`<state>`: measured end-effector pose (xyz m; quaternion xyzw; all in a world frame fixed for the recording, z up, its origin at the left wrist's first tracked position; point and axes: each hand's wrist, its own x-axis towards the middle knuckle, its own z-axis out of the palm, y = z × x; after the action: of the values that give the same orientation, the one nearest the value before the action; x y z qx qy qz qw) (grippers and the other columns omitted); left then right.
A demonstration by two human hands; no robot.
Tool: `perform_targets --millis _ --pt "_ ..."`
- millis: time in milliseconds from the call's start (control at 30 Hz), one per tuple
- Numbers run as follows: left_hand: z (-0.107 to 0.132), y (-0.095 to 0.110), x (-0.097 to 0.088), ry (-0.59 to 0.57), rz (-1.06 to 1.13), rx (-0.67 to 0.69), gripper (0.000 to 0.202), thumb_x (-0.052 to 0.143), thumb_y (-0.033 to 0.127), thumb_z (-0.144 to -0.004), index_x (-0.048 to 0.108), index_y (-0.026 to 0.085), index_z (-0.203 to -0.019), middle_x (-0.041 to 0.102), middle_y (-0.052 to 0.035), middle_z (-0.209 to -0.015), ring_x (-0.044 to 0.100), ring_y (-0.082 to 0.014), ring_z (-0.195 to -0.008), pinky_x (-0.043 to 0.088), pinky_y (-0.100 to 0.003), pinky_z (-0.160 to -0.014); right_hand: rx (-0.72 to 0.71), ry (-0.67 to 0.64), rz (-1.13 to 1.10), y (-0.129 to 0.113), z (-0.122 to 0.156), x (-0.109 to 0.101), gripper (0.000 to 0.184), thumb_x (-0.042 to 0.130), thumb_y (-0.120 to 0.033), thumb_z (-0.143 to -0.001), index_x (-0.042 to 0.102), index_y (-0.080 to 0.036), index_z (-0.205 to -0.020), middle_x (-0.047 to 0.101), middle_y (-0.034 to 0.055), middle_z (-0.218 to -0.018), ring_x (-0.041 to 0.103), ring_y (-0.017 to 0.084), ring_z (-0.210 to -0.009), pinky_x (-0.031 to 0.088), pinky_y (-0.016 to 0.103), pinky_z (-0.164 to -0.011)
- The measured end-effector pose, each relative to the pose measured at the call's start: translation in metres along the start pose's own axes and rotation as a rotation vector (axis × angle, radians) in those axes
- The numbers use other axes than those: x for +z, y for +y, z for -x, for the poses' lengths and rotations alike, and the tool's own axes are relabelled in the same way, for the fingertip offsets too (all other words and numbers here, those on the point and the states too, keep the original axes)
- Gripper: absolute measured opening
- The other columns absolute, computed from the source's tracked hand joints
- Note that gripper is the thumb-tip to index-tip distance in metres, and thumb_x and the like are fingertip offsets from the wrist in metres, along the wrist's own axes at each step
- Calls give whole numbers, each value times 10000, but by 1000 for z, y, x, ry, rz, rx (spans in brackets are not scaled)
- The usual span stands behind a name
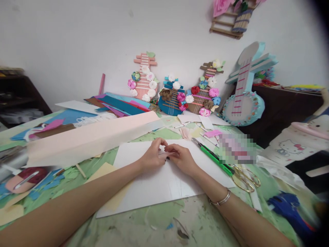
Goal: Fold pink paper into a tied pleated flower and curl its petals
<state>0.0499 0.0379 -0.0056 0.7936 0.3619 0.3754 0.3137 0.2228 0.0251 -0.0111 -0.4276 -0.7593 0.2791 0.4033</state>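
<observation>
Both hands meet above a white board (154, 187) that lies on the table. My left hand (155, 155) has thumb and fingers curled around one end of a small pale pink piece of paper (166, 155). From the other side, my right hand (182, 157) pinches the same paper, with its fingertips close to the left thumb. Fingers cover much of the paper, so its full shape is hidden. Just past the right hand, a green utility knife (216, 160) lies along the board's right side, with gold-handled scissors (245, 178) by its near end.
A long pale pink crepe paper sheet (95, 137) stretches across the left. Several flower-decorated cardboard lutes (171, 99) lean on the wall. A blue glue gun (290, 212) lies at the right front, near a Hello Kitty bin (290, 144). Paper scraps (53, 183) litter the left side.
</observation>
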Motion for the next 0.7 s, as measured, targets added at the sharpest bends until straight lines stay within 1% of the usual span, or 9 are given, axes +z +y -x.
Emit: perform_targets --millis 100,167,233,267,333,400,533,633,700 --pt "2 1 -7 -45 26 22 492 500 79 -553 417 214 -1019 480 -63 -1089 455 -229 -1099 413 -401 -895 0 8 -53 0 1 0 350 486 -22 -674 635 -205 -932 652 32 -961 611 149 -909 497 305 -829" --pt "5 -1 -15 -59 55 8 456 518 94 -565 418 216 -993 484 -66 -1101 477 -224 -1087 430 -387 -875 7 34 -55 1 1 1 320 484 -45 -705 657 -206 -920 649 41 -948 615 146 -893 504 306 -828" --pt "9 -5 -25 -87 62 -66 350 567 134 -596 431 204 -911 506 -71 -1089 542 -198 -967 465 -352 -804 34 63 -45 2 1 1 291 497 -62 -719 676 -201 -901 649 51 -933 621 143 -858 510 308 -819" --pt "11 -7 -30 -86 24 -93 300 586 153 -607 443 197 -867 528 -67 -1054 558 -183 -904 471 -335 -769 51 72 -44 2 1 1 283 506 -63 -715 682 -196 -893 651 54 -926 623 142 -839 515 306 -808" --pt "14 -9 -38 -39 -69 -132 246 616 189 -628 465 190 -822 559 -56 -1005 568 -157 -803 471 -303 -698 69 77 -49 2 0 1 284 518 -51 -696 688 -190 -878 656 57 -916 622 143 -820 523 299 -785" --pt "16 -10 -43 12 -176 -152 222 645 220 -631 482 185 -777 589 -35 -916 561 -146 -739 455 -281 -648 49 81 -55 2 0 1 286 520 -37 -678 690 -191 -850 655 55 -921 617 148 -839 526 292 -774" --pt "18 -7 -40 37 -335 -113 138 640 249 -664 542 184 -737 610 0 -762 544 -141 -672 427 -268 -623 11 107 -103 1 1 0 244 532 -57 -686 689 -204 -802 639 54 -956 605 155 -876 539 283 -741" --pt "20 -6 -36 31 -387 -84 56 599 244 -712 584 191 -702 644 -5 -762 565 -156 -715 437 -286 -675 12 128 -154 0 3 0 218 552 -82 -698 688 -218 -802 624 50 -973 599 150 -869 552 268 -705" --pt "21 -5 -34 32 -390 -65 63 585 230 -730 604 195 -681 661 -7 -782 577 -167 -768 441 -300 -725 6 130 -172 0 3 0 208 565 -87 -697 688 -220 -797 620 49 -975 597 148 -871 556 259 -693"
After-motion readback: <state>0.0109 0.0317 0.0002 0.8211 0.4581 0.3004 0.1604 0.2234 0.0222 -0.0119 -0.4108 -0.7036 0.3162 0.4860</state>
